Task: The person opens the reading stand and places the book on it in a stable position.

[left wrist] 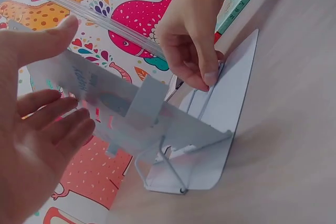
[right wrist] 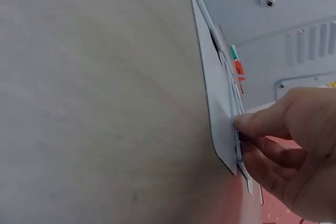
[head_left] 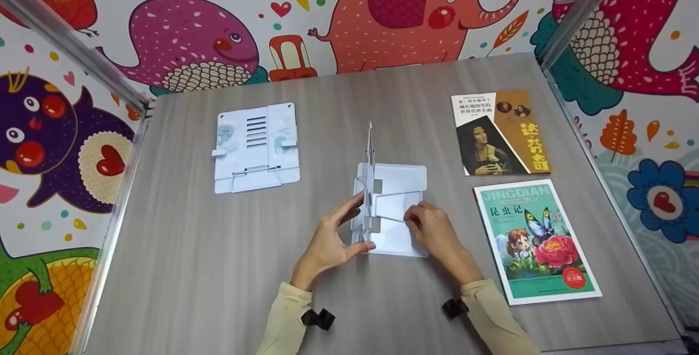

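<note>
A white metal book stand stands partly unfolded in front of me in the head view, its back panel (head_left: 369, 180) upright and edge-on, its base plate (head_left: 404, 175) flat on the table. My left hand (head_left: 327, 243) holds the panel from the left, thumb at the near edge and fingers by the clip side. Over the base, my right hand (head_left: 437, 232) pinches a thin wire support between thumb and fingers. The right wrist view shows that wire (right wrist: 234, 93) slightly off the base plate. A clip (left wrist: 147, 98) and a bent wire foot (left wrist: 173, 166) show in the left wrist view.
Another white book stand (head_left: 256, 164) lies flat at the back left. Two books lie on the right: a brown-and-white one with a portrait (head_left: 497, 136) and a green one with a butterfly (head_left: 538, 246). Metal-framed, cartoon-printed walls border the wooden table (head_left: 180, 267).
</note>
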Available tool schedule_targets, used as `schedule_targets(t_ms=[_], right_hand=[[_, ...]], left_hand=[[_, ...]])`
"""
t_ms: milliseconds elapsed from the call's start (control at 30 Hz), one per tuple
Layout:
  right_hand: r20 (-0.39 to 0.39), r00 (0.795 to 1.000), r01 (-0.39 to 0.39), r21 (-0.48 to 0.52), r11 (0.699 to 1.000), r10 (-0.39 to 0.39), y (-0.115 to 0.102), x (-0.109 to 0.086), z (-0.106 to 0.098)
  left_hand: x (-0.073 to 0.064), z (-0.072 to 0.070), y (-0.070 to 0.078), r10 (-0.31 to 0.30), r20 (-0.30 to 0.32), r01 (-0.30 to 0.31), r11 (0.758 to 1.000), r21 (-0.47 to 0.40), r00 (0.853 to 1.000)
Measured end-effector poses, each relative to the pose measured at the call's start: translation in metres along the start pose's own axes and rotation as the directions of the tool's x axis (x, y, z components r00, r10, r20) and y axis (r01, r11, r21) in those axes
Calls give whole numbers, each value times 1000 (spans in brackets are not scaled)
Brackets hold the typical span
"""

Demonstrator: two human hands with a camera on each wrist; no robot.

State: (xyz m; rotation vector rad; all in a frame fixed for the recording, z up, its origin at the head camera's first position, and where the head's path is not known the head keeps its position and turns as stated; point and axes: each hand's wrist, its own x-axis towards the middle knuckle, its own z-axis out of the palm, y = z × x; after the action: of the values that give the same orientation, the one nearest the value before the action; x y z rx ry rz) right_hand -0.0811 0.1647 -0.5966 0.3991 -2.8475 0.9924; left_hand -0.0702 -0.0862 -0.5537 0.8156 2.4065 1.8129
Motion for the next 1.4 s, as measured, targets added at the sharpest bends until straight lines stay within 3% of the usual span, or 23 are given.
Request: schedule_targets(t_ms=[167,467,700,933,1400], right_hand=[[-2,999,43,-73,996,-44,0,-1,3],[-20,997,78,-105,991,-80,3,-2,8],[22,1000,17,50,999,-18,8,-1,4],[76,997,-30,220,975,13,19,-5,-3],[72,996,-77,289,954,59,19,-8,-3]], left_hand=[[1,1,1,1,7,-1,1000,3,1000],[6,6,3,30,38,-30,1000,-3,999],[10,8,4,41,45,-42,999,32,998],[13,12,6,30,67,-34,997,62,997],[20,30,12,2,88,-11,994,104,996]])
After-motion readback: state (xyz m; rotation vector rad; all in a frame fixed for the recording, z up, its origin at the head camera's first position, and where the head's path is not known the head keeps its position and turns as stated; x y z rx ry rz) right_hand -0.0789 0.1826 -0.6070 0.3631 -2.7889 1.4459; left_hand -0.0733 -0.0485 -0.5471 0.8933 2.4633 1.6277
